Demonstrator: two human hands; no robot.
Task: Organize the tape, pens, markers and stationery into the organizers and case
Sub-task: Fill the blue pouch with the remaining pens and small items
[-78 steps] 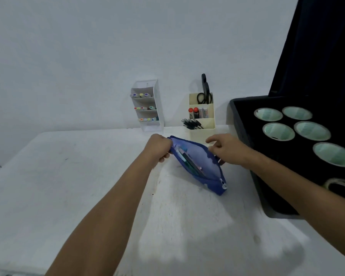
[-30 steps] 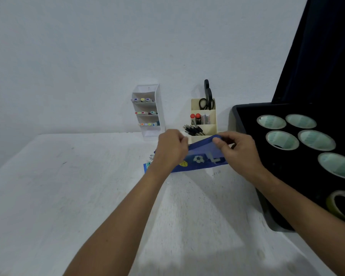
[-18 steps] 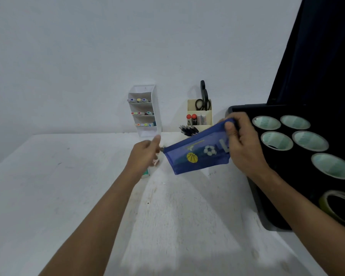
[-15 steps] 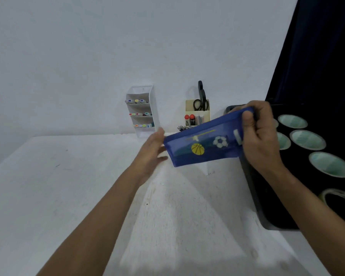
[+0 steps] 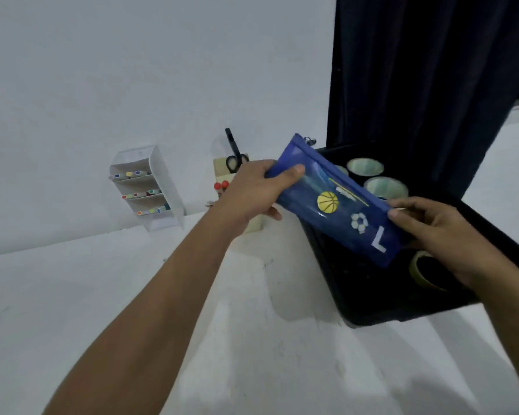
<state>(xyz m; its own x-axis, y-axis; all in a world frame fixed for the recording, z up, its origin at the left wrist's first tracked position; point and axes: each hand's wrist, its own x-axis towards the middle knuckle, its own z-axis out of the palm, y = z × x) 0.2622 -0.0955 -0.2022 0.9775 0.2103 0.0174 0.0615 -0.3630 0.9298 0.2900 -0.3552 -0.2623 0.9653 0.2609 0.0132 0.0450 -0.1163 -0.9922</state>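
White tiered organizer [image 5: 150, 187] is standing at the back of the worktop [image 5: 102, 310] against the wall, far left of the group; coloured markers [image 5: 132, 174] are lying on each of its three shelves, tips facing out. Just to its right, a cream organizer [image 5: 222, 170] is holding black scissors [image 5: 233, 158] upright, with red-capped items [image 5: 221, 185] showing lower down; the rest of it is sitting hidden behind the left hand.

Left hand [image 5: 252, 193] is gripping the upper end of the blue pencil case [image 5: 336, 199], thumb pressing on the printed face, other fingers curling underneath. The case is hanging in the air, tilting down toward the right, above the near-left part of the black tray [image 5: 372, 307]. A basketball print and a football print are showing on it; the zipper pull is sticking out at the top corner.

Right hand [image 5: 438, 232] is pinching the case's lower end, thumb on the zipper edge, fingers wrapping behind.

In the tray, tape rolls [image 5: 385, 187] are sitting upright behind the case; another roll [image 5: 426, 269] is lying just below the right hand. A dark curtain [image 5: 417, 70] is hanging behind the tray.
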